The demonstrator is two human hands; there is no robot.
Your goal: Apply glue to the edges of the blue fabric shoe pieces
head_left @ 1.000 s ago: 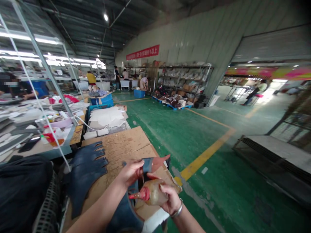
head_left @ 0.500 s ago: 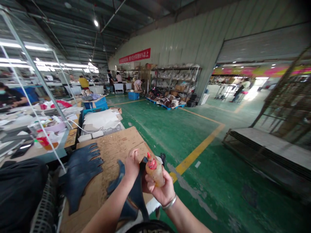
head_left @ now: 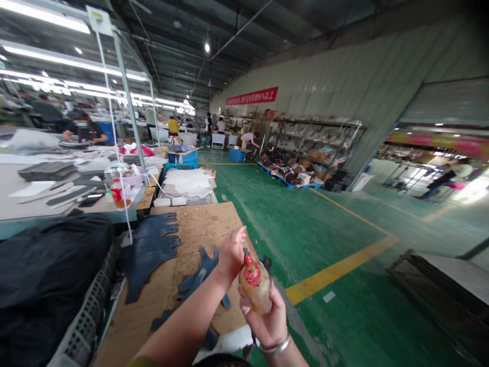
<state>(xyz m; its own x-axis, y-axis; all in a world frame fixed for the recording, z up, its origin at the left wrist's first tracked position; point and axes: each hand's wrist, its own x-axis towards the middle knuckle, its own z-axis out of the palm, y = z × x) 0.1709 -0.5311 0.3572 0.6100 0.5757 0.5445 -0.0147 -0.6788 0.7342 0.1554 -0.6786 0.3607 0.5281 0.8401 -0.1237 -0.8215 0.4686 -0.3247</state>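
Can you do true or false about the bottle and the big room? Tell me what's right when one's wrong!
1. The right hand holds a bottle. True.
2. The bottle's tip is green. False: it is red.
3. The right arm wears a silver bracelet. True.
4. The floor is purple. False: it is green.
5. Dark blue pieces lie on brown cardboard. True.
6. The wall banner is blue. False: it is red.
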